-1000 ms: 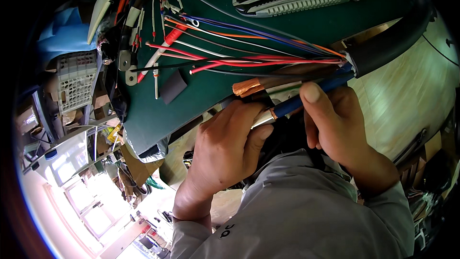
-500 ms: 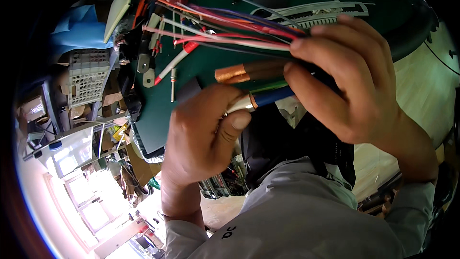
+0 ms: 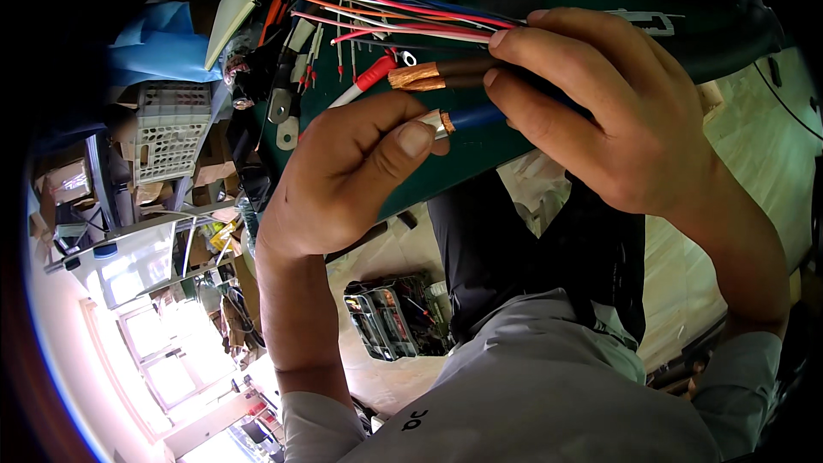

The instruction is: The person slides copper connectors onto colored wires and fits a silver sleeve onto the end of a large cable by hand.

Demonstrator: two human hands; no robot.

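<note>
While its bare copper end meets a shiny silver metal sleeve (image 3: 435,125), the thick blue-insulated cable (image 3: 478,117) is held up over the green tabletop (image 3: 467,157), between both hands. Clock reads from that copper end. Left hand (image 3: 339,173) at 8 o'clock: closed, thumb and curled fingers pinching the sleeve. Right hand (image 3: 613,120) at 3: half curled, gripping the bundle of thin red, white, orange, black and blue wires (image 3: 403,10), thumb by the brown-jacketed cores; full grip on the blue cable hidden. Wires fan out toward 11. Two brown-jacketed cores with stripped copper ends (image 3: 417,78), 11, just beside. Red-and-white tubular piece (image 3: 374,75) at 10; flat silver metal lugs (image 3: 280,108) at 9. Grey utility knife (image 3: 649,22) at 2, partly covered by right hand; thick black cable sheath (image 3: 729,53) between 2 and 3. White perforated plastic crate (image 3: 171,141), 9, well apart. Open dark tool case (image 3: 396,319) on floor, between 6 and 7
</note>
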